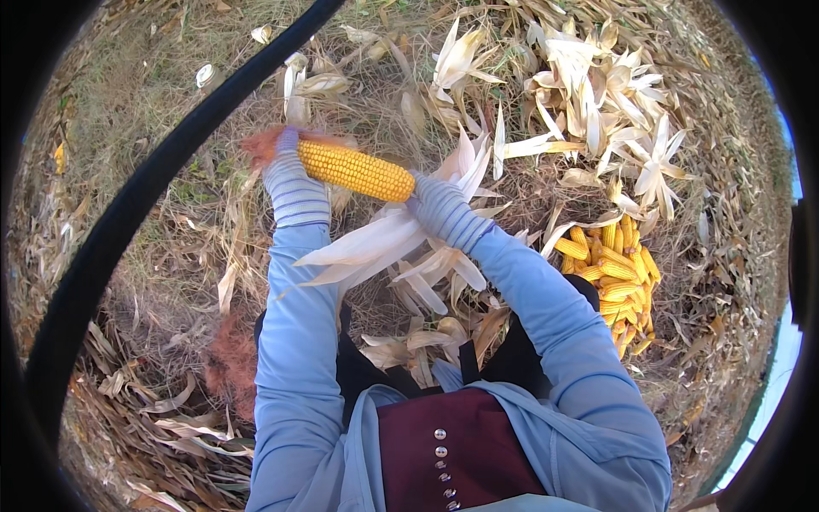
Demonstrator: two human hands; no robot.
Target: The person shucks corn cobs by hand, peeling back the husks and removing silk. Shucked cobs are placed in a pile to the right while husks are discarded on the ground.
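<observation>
My left hand, in a striped knit glove, is closed around the tip end of a bare yellow corn cob, with reddish corn silk showing beside its fingers. At the cob's other end, my right hand, gloved alike, grips the base, where pale peeled husk leaves fan out around and below the fingers. The cob lies slantwise between both hands, its kernels exposed. My right fingertips are partly hidden by the cob and husk.
Husked corn cobs lie in a pile to the right. Empty husks are heaped at the upper right. Reddish silk lies on the ground at the left, above dry corn stalks and leaves. A black strap crosses the left of the view.
</observation>
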